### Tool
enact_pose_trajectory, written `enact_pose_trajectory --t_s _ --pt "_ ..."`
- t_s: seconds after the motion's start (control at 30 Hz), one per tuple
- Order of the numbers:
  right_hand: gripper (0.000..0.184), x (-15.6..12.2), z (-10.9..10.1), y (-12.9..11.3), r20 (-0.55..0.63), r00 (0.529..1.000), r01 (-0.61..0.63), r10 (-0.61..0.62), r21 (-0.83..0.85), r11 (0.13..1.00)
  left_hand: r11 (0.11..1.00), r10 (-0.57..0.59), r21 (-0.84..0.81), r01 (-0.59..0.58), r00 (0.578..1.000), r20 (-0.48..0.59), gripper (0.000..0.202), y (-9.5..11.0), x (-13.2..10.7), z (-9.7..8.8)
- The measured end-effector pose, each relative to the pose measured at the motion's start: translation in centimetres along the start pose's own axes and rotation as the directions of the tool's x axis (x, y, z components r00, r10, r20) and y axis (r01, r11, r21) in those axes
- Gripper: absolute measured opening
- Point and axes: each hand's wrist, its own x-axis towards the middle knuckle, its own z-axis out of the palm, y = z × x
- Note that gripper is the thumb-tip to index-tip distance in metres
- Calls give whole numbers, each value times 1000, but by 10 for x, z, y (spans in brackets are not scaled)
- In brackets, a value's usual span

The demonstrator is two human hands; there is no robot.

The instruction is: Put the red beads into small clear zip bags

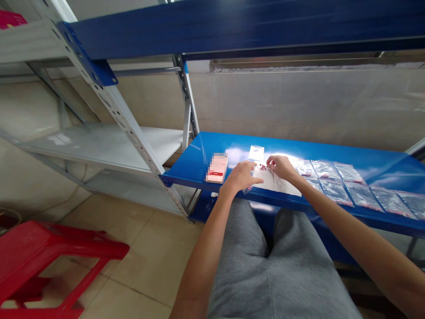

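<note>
My left hand [244,176] is over the front of the blue shelf, thumb and fingers spread apart. Partly hidden beneath it is a clear plastic bag [247,190]; whether the hand touches the bag is hard to make out. Small red pieces [263,167] lie between my two hands, at the end of a whitish sheet [279,184]. My right hand [280,167] has its fingertips pinched together at these pieces, apparently on one of them. Just behind them is a small clear packet with a white face [256,153].
A phone [218,169] lies left of my left hand on the blue shelf [195,153]. Several clear bags with red contents [335,191] are laid in rows at the right. A blue beam [232,29] crosses overhead. A red stool [59,248] stands at lower left.
</note>
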Motion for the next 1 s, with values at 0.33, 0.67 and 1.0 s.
enact_pose_trajectory --t_s 0.33,0.67,1.0 --pt "27 -10 -24 -15 93 996 -26 -12 394 919 1000 -4 -31 4 1000 0 54 2 -3 -4" --pt "26 -19 -38 -33 110 973 140 -205 428 893 998 -28 -59 29 1000 4 56 8 -5 -10" --pt "20 -19 2 -11 11 997 75 -74 -133 988 1000 -20 -17 21 1000 10 62 3 -4 -6"
